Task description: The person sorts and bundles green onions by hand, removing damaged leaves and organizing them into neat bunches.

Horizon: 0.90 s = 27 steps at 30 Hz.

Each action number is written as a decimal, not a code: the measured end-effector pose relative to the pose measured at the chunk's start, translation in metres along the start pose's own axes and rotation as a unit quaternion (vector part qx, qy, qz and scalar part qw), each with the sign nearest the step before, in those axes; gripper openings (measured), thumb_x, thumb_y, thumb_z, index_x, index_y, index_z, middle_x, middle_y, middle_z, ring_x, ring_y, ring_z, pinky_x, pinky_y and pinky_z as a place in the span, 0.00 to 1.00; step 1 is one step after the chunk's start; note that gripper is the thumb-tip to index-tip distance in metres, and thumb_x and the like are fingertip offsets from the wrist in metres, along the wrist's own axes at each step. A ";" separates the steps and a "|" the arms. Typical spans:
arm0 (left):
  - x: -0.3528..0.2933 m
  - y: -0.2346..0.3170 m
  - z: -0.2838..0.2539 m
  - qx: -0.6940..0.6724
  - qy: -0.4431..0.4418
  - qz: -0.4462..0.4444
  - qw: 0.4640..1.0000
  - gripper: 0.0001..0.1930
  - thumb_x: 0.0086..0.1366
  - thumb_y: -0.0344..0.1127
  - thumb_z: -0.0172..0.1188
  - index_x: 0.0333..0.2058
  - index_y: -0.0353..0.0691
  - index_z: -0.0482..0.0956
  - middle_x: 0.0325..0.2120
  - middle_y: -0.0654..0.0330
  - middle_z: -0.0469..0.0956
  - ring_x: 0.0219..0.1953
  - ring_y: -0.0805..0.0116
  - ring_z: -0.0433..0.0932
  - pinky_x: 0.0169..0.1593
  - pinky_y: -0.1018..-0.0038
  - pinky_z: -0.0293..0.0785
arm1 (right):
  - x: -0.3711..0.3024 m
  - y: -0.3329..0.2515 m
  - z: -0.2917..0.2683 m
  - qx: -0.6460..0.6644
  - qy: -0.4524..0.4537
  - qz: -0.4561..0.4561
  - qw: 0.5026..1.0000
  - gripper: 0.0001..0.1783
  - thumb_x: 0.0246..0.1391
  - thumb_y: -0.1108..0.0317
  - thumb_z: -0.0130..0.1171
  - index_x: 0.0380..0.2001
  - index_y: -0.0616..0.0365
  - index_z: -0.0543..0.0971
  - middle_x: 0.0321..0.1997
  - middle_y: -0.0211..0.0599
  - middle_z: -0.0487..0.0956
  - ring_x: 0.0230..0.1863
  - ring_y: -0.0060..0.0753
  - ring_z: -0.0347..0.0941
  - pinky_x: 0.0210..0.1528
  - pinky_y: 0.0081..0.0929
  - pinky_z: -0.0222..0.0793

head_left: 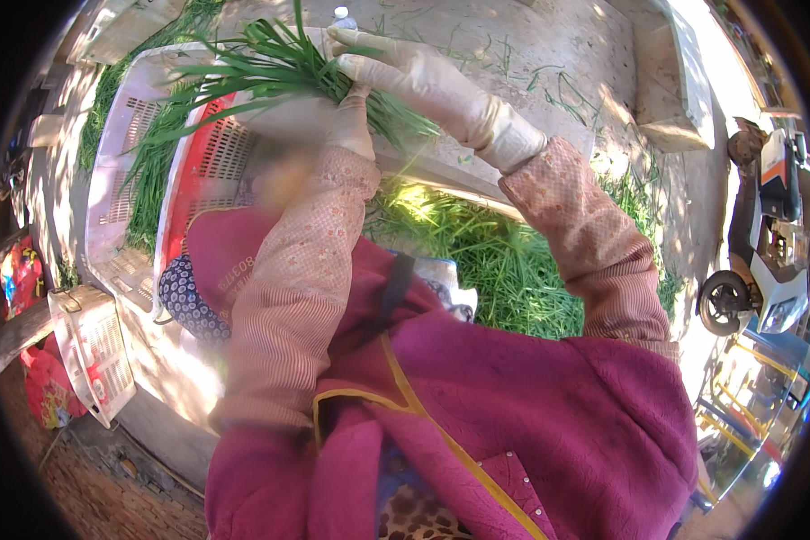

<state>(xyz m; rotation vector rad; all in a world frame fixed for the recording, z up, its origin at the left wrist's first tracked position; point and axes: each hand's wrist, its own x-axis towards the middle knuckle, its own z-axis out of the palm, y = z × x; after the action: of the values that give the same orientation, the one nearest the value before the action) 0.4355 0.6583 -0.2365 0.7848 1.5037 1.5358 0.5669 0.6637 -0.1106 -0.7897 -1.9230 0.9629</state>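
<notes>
Head view. Both hands wear pale gloves and are raised to the upper centre of the picture, with pink patterned sleeves running down to a magenta jacket (531, 423) that fills the lower half.

The left hand (349, 121) grips a bunch of long green leaves (270, 67) from below. Its fingers are closed around the stems at the bunch's narrow end. The leaf blades fan out leftward and upward from that grip.

The right hand (405, 72) lies across the top of the same bunch, just above the left hand. Its fingers are extended and held narrow, close together, pointing left, and press on the stems. Whether the thumb wraps under the bunch cannot be determined.

The bunch is held in the air above a white perforated plastic crate (121, 162). A red perforated crate (202, 171) stands just beside it, and more green leaves lie in both.

A heap of loose green leaves (495, 261) lies on the ground between the two forearms. A second white crate (90, 351) stands at lower left. A scooter (765, 243) is parked at the right edge, well apart from the hands.
</notes>
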 end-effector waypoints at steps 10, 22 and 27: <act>0.006 0.070 -0.119 -0.391 -0.091 -0.163 0.901 0.12 0.65 0.34 0.56 0.45 0.38 0.77 0.51 0.53 0.76 0.52 0.55 0.74 0.56 0.55 0.73 | -0.131 0.012 0.003 0.233 0.052 0.439 0.866 0.19 0.56 0.54 0.62 0.44 0.55 0.82 0.21 0.26 0.77 0.23 0.16 0.69 0.29 0.17 0.67; 0.016 0.041 -0.209 -0.757 -0.104 -0.367 0.530 0.09 0.68 0.40 0.51 0.39 0.44 0.77 0.51 0.53 0.76 0.54 0.54 0.73 0.58 0.51 0.69 | -0.093 0.007 0.039 0.497 0.016 0.314 0.809 0.14 0.61 0.61 0.54 0.39 0.57 0.83 0.15 0.21 0.67 0.18 0.14 0.59 0.25 0.14 0.57; 0.025 0.049 -0.244 -0.679 -0.115 -0.286 0.667 0.10 0.69 0.39 0.47 0.39 0.44 0.77 0.48 0.56 0.79 0.50 0.58 0.77 0.55 0.51 0.72 | -0.117 -0.017 -0.008 0.219 -0.134 0.401 0.879 0.17 0.60 0.62 0.56 0.50 0.54 0.79 0.14 0.24 0.71 0.17 0.19 0.65 0.25 0.23 0.66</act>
<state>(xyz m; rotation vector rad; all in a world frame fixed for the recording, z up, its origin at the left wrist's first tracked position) 0.2034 0.5683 -0.2128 -0.3826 0.0566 1.4514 0.6254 0.5642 -0.1389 -1.2500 -1.4663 2.0152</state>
